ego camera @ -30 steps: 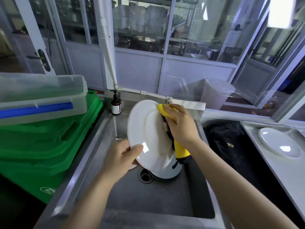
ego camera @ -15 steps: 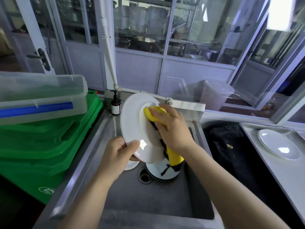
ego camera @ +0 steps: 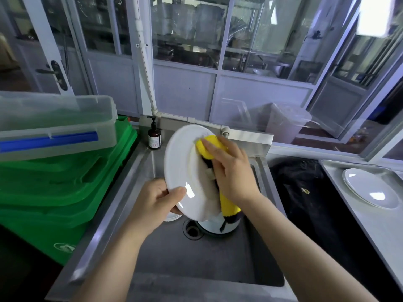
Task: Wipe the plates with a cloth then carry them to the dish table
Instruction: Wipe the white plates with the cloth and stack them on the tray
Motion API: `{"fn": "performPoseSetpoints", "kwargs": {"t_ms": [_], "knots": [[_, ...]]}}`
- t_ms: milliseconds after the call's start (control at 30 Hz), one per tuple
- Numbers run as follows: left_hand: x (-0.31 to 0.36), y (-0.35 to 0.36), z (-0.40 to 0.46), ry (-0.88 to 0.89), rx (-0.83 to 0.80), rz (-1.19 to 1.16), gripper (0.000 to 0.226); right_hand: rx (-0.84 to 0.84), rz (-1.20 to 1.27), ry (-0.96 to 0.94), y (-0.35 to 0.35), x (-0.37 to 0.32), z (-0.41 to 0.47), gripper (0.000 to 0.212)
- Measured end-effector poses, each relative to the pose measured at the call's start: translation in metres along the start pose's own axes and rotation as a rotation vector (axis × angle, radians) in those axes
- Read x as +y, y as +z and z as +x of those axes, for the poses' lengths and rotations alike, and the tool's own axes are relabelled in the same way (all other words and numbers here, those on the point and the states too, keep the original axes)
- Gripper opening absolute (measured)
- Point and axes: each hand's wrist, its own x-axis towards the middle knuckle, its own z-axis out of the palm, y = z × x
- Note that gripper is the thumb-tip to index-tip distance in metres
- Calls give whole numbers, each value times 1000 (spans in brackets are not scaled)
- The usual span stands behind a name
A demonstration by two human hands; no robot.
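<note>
I hold a white plate tilted nearly upright over the steel sink. My left hand grips its lower rim, thumb on the face. My right hand presses a yellow and dark cloth against the plate's upper right face; the cloth's tail hangs down below my wrist. Another white plate lies in the sink by the drain, partly hidden behind the held one. Off to the right, a further white plate rests on the steel dish table.
Stacked green crates with a clear plastic box on top stand left of the sink. A brown pump bottle sits at the sink's back left corner. A black bag fills the gap between sink and table.
My right hand with the cloth slid left over the plate's face, then back up toward its upper right. The plate shifted slightly left and stays tilted in my left hand.
</note>
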Motion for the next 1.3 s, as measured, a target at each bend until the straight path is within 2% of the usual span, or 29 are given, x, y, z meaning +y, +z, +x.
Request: {"fn": "performPoseSetpoints", "kwargs": {"t_ms": [67, 133, 267, 367, 433, 533, 600, 633, 733, 833, 900, 933, 1033, 1100, 1167, 1233, 1267, 1300], "knots": [[-1, 1, 0, 24, 5, -3, 35, 10, -24, 69, 3, 14, 4, 47], [-5, -1, -2, 34, 18, -15, 37, 28, 51, 144, 7, 28, 4, 46], [-11, -11, -2, -12, 61, -162, 24, 195, 307, 557, 6, 49, -5, 34], [-15, -19, 1, -46, 84, -303, 12, 166, 641, 883, 1, 57, -4, 21], [-18, -20, 1, -53, 60, -403, 24, 116, 857, 977, -7, 49, -3, 19], [-23, -20, 1, -48, 23, -477, 36, 10, 975, 893, -19, 40, 1, 25], [-25, -21, 1, -58, -1, -486, 36, -113, 1009, 787, -27, 35, 2, 20], [-25, -21, 1, -64, -19, -497, 35, -153, 1035, 764, -30, 33, 3, 24], [-32, -25, 3, -117, -102, -529, 33, -175, 1214, 741, -38, 30, 5, 45], [-31, -32, 8, -177, -228, -475, 23, -215, 1312, 643, -46, 30, 8, 42], [-30, -41, 14, -204, -294, -475, 48, -259, 1305, 592, -52, 32, 11, 42], [-29, -45, 19, -211, -284, -506, 54, -287, 1284, 576, -55, 33, 13, 44], [-11, -52, 39, -348, -140, -595, 44, -359, 1223, 577, -61, 33, 19, 49], [5, -53, 52, -364, -167, -467, 48, -378, 1194, 602, -60, 34, 21, 52], [22, -51, 61, -315, -267, -320, 37, -371, 1184, 634, -58, 36, 21, 52], [34, -49, 66, -274, -316, -230, 49, -328, 1179, 661, -55, 39, 20, 50], [36, -48, 69, -260, -304, -214, 53, -280, 1155, 671, -53, 40, 19, 45], [37, -45, 70, -243, -277, -215, 47, -205, 1095, 681, -50, 41, 19, 34]]}}
